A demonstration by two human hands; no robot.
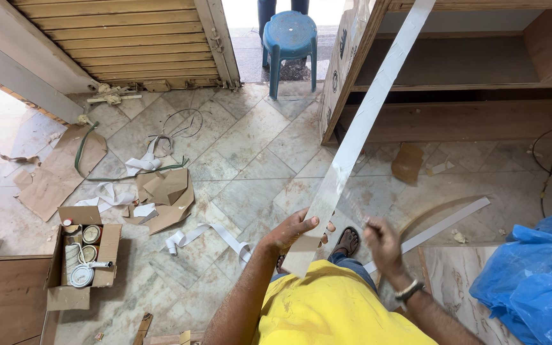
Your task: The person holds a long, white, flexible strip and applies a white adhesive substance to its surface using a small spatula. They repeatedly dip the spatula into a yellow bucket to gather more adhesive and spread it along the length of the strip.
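I observe the left hand (292, 231) at lower centre closed around the lower end of a long white laminate strip (367, 114), which rises toward the upper right of the frame. The right hand (381, 239) is blurred; I cannot tell whether its fingers grip the clear film (347, 203) beside it. Judged risk: the unsupported strip could bend or strike the wooden cabinet (455, 118).

The long white laminate strip (359, 131) looked smooth and faintly glossy. The floor (250, 153) was polished marbled stone tile. The stool (290, 35) was matt blue plastic, the sheet (538, 275) crinkled glossy blue plastic, the box (107, 252) rough brown cardboard, the shutter (122, 38) slatted wood.
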